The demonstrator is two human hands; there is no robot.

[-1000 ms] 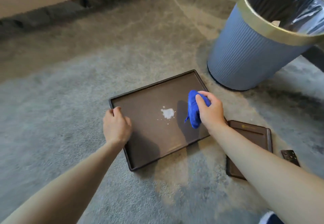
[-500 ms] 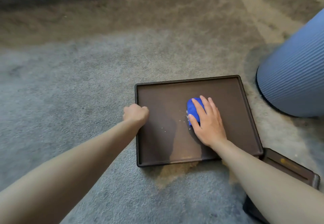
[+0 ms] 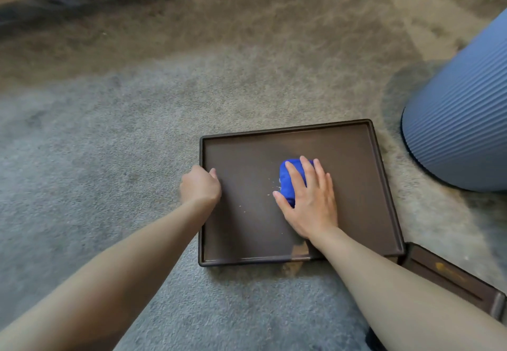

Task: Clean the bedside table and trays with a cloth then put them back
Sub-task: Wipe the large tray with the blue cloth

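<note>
Change: white heap smeared into specks [image 3: 270, 189].
Right hand [image 3: 310, 202]: pressed flat on cloth [image 3: 288, 179], mid-tray.
Left hand [image 3: 201, 186]: clamped on tray [image 3: 365, 213] left rim.

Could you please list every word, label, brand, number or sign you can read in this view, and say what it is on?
No text can be read.
Smaller tray: a gold-coloured mark near its edge, perhaps a logo, too blurred to read.
Large tray, blue cloth, ribbed bin and carpet: no lettering visible.
</note>
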